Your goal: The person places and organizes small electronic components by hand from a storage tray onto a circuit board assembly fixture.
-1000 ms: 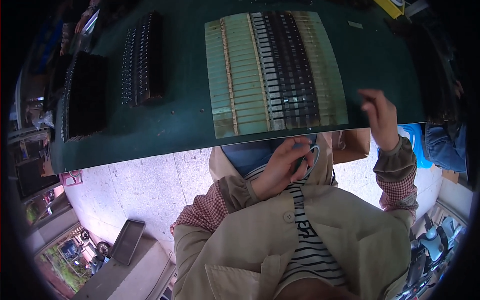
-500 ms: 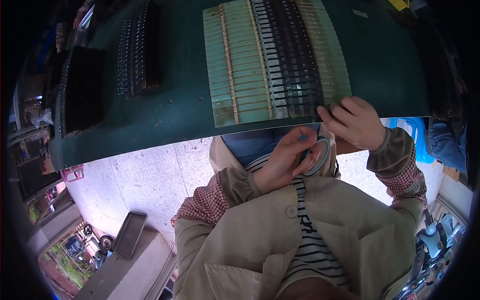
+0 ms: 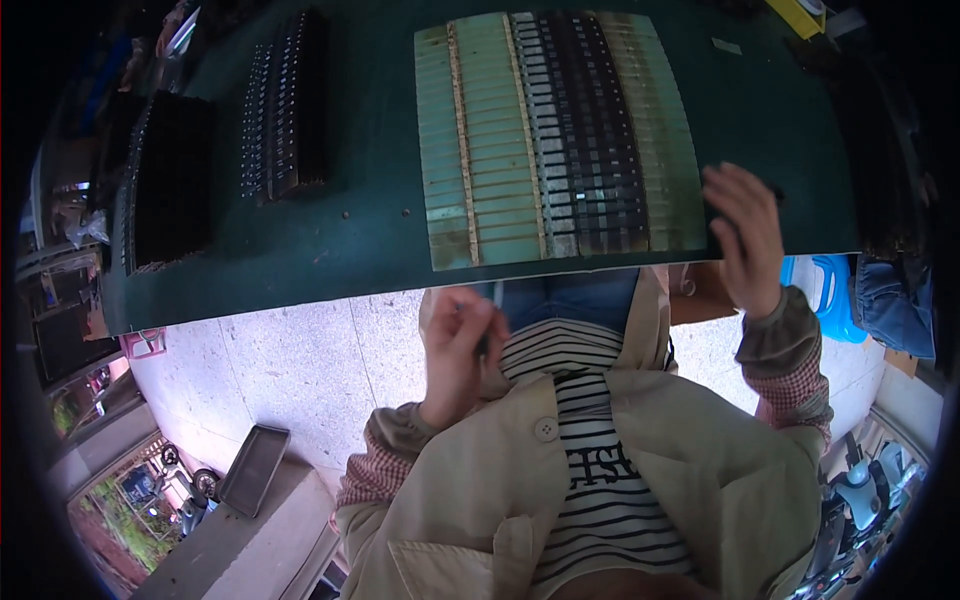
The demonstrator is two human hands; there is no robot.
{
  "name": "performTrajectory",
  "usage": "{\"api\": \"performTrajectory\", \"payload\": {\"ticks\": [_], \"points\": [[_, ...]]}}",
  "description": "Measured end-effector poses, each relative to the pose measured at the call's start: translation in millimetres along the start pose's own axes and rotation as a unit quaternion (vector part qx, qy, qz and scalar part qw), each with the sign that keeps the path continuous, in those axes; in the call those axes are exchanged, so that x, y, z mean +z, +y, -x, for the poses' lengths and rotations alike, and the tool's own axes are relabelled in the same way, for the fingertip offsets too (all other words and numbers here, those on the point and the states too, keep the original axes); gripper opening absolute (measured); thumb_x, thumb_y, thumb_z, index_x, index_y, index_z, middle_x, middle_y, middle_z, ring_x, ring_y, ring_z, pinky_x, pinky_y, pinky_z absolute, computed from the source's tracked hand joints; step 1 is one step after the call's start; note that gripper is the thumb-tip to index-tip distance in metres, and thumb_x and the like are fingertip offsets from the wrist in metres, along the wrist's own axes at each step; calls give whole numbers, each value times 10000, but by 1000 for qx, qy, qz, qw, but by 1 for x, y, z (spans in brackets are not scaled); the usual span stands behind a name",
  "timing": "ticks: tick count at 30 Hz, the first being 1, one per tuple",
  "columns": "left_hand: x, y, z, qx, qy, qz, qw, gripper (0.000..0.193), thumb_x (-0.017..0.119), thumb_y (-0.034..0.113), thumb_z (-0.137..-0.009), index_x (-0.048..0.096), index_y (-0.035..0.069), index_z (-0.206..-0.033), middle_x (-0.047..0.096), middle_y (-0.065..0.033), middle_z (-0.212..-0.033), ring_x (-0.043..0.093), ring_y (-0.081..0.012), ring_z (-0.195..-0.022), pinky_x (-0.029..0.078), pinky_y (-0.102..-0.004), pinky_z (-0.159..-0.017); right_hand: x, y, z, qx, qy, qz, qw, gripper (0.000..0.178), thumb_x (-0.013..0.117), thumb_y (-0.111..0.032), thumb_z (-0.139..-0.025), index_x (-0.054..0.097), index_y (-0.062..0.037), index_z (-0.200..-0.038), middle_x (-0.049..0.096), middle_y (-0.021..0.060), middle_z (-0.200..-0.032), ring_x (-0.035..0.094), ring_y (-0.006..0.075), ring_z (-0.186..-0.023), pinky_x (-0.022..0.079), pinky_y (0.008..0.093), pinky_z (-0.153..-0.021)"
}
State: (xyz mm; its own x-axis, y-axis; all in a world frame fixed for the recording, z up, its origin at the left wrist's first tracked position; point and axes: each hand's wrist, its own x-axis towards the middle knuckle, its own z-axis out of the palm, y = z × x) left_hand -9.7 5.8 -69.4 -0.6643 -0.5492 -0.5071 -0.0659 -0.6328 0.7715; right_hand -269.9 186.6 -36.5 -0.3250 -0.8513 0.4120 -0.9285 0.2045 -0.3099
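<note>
A pale green slotted board [image 3: 450,150] lies at the table's front edge, with a row of narrow dark strips [image 3: 590,140] side by side across it. Beside the board's right edge, my right hand [image 3: 745,235] is open with its fingers stretched out, holding nothing. My left hand [image 3: 462,345] is closed just off the front edge, left of my lap. It grips a thin round roll [image 3: 498,293], which looks like tape; most of it is hidden or blurred, and only a pale edge shows.
Two stacks of dark toothed strips, one nearer [image 3: 170,180] and one farther [image 3: 285,110], stand on the dark green table [image 3: 370,170] at the left. A yellow object [image 3: 798,15] sits at the far right. Below the table are a blue stool [image 3: 835,300] and a grey tray [image 3: 255,470].
My left hand has moved left with the round roll, away from my right hand. My right hand has left the strips' near end, shifted right and opened out.
</note>
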Motion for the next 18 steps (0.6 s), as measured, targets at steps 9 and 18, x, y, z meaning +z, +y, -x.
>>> {"api": "performTrajectory", "payload": {"ticks": [9,18], "points": [[-30,11,-1,58,111,64,990,101,450,163,-920,445,84,-858,523,-83,-652,373,-113,-403,283,-213,-386,26,-54,4,-190,-162,52,967,358,507,-49,-723,522,52,-1065,506,178,-1228,436,315,-1196,317,447,-1028],[-31,13,-13,72,81,39,993,106,457,172,-911,441,66,-915,547,-106,-740,486,-152,-526,396,-264,-500,20,-50,9,-252,-159,28,954,414,504,-63,-687,520,51,-1085,518,181,-1212,432,321,-1199,315,435,-1031]]}}
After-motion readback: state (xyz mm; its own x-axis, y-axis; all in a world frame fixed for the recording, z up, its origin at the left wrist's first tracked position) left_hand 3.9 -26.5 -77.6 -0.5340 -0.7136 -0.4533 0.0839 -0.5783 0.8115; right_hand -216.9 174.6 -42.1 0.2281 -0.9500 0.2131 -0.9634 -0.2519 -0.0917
